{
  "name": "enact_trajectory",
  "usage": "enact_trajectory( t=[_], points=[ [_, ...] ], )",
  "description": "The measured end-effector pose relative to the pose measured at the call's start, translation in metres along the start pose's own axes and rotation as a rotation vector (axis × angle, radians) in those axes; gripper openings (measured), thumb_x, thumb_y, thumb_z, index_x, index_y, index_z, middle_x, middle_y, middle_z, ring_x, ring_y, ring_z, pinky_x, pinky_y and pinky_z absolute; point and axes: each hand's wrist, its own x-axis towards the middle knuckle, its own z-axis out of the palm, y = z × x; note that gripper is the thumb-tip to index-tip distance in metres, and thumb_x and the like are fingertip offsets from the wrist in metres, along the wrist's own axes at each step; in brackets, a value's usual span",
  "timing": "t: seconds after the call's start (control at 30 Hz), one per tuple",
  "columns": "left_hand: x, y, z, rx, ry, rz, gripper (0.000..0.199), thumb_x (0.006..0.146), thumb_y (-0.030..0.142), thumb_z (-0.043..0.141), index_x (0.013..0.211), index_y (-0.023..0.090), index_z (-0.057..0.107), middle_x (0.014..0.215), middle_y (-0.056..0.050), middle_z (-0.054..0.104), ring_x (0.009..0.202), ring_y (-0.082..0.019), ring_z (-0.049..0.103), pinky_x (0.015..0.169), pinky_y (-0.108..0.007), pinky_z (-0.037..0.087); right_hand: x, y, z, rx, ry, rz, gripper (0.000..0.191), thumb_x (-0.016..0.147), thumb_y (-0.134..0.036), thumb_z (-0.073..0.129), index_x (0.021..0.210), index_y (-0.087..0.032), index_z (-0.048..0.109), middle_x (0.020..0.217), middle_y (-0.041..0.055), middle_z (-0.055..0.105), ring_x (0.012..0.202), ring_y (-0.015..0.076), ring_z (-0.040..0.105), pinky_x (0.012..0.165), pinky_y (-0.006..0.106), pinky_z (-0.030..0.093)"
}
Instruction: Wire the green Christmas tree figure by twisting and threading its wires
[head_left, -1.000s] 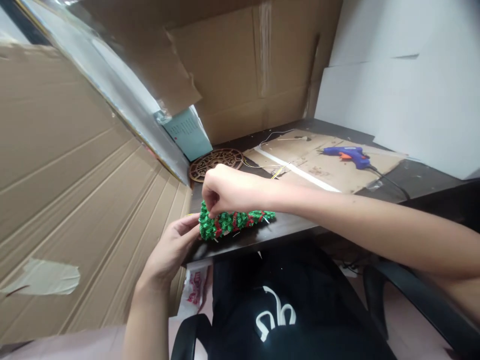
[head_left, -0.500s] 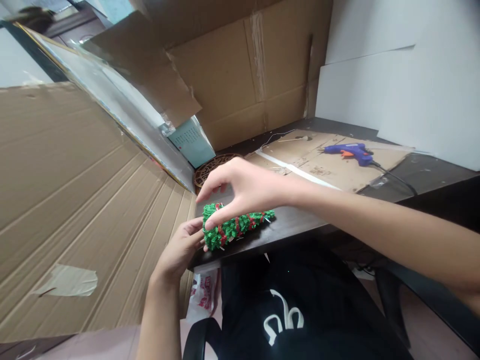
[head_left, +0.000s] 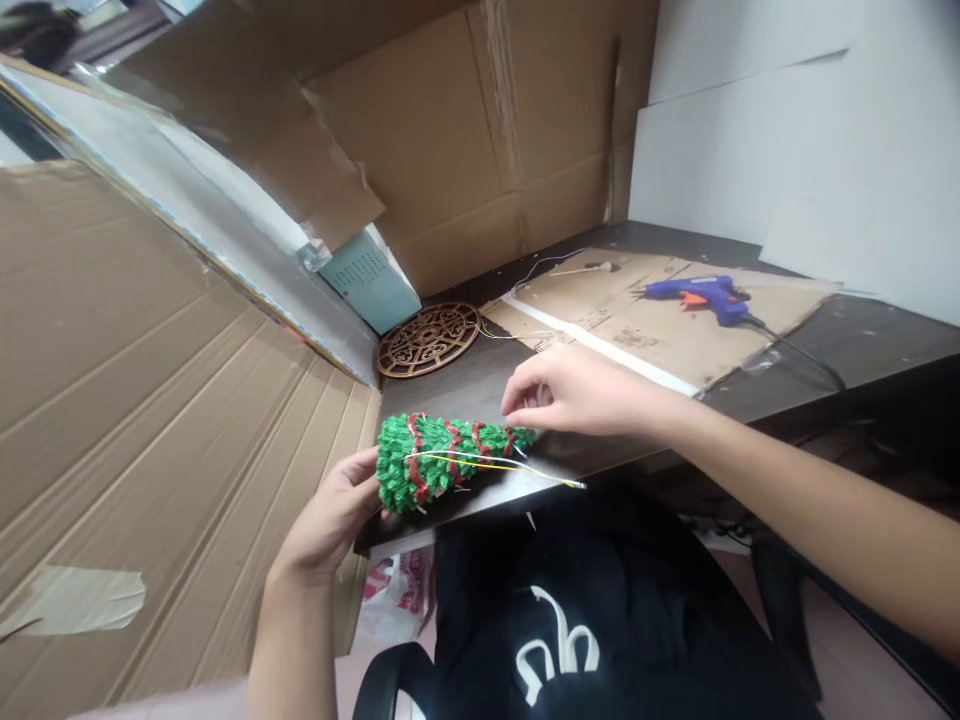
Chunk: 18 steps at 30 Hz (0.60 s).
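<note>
A small green Christmas tree (head_left: 435, 462) with red garland bands lies on its side, its tip pointing right. My left hand (head_left: 341, 510) grips its wide base from the left, with some fingers hidden behind the tree. Thin white and yellow wires (head_left: 517, 466) stretch across the tree's near side and end beyond the tip. Over the narrow end is my right hand (head_left: 559, 390), its thumb and forefinger pinched together; I cannot make out what, if anything, is between them.
Behind the tree lies a round brown openwork trivet (head_left: 431, 340), with thin wire beside it. A blue glue gun (head_left: 705, 295) and a small brush (head_left: 589, 269) rest on a cardboard sheet (head_left: 652, 340). Cardboard panels (head_left: 442, 140) wall the table's back and left.
My right hand has moved right, from over the base to the tip, and its fingers have closed. Wires now show across the tree. My left hand stays at the base.
</note>
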Motion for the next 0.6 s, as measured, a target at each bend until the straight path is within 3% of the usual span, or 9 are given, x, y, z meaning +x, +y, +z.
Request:
enact_trajectory(
  t=[0.1, 0.2, 0.3, 0.4, 0.5, 0.6],
  points=[
    [0.006, 0.002, -0.002, 0.084, 0.01, -0.049, 0.05, 0.072, 0.045, 0.097, 0.104, 0.012, 0.078, 0.079, -0.009, 0.065, 0.058, -0.015, 0.055, 0.049, -0.017, 0.047, 0.003, 0.009, 0.007, 0.021, 0.014, -0.003, 0.013, 0.083, -0.017, 0.067, 0.088, -0.016, 0.079, 0.081, 0.0022, 0.074, 0.073, 0.0122, 0.065, 0.065, 0.023, 0.046],
    [0.011, 0.0, -0.002, 0.061, 0.013, -0.009, 0.051, 0.068, 0.047, 0.099, 0.099, 0.012, 0.078, 0.074, -0.007, 0.062, 0.055, -0.014, 0.053, 0.052, -0.02, 0.05, 0.001, 0.015, 0.008, 0.026, 0.008, 0.034, 0.015, 0.084, -0.021, 0.068, 0.092, -0.015, 0.079, 0.084, 0.0037, 0.074, 0.073, 0.0128, 0.066, 0.066, 0.023, 0.047],
    [0.013, -0.004, -0.001, 0.011, 0.029, 0.022, 0.047, 0.066, 0.045, 0.101, 0.092, 0.013, 0.078, 0.07, -0.005, 0.059, 0.049, -0.011, 0.047, 0.046, -0.017, 0.046, -0.005, 0.019, 0.013, 0.059, -0.095, 0.043, 0.029, 0.08, -0.033, 0.077, 0.103, -0.017, 0.079, 0.089, 0.0044, 0.074, 0.074, 0.0134, 0.064, 0.066, 0.024, 0.047],
    [0.012, -0.005, 0.002, -0.024, 0.08, 0.032, 0.043, 0.064, 0.039, 0.102, 0.089, 0.013, 0.079, 0.067, -0.003, 0.057, 0.045, -0.008, 0.042, 0.04, -0.014, 0.039, -0.012, 0.023, 0.022, 0.112, -0.121, 0.077, 0.034, 0.077, -0.035, 0.081, 0.107, -0.019, 0.078, 0.081, 0.0014, 0.071, 0.069, 0.0119, 0.059, 0.06, 0.023, 0.043],
    [0.011, 0.0, 0.008, -0.08, 0.126, 0.009, 0.043, 0.057, 0.036, 0.104, 0.081, 0.012, 0.077, 0.064, -0.001, 0.057, 0.041, -0.006, 0.039, 0.036, -0.013, 0.036, -0.016, 0.026, 0.029, 0.149, -0.079, 0.083, 0.029, 0.077, -0.032, 0.081, 0.103, -0.018, 0.078, 0.077, 0.0, 0.068, 0.066, 0.0107, 0.056, 0.059, 0.023, 0.04],
    [0.012, 0.007, 0.015, -0.189, 0.179, -0.047, 0.046, 0.046, 0.033, 0.106, 0.074, 0.013, 0.074, 0.062, -0.001, 0.06, 0.041, -0.009, 0.045, 0.037, -0.014, 0.043, -0.017, 0.028, 0.031, 0.163, -0.073, 0.056, 0.03, 0.076, -0.032, 0.082, 0.102, -0.017, 0.078, 0.076, 0.0001, 0.067, 0.066, 0.0106, 0.055, 0.059, 0.022, 0.039]
  ],
)
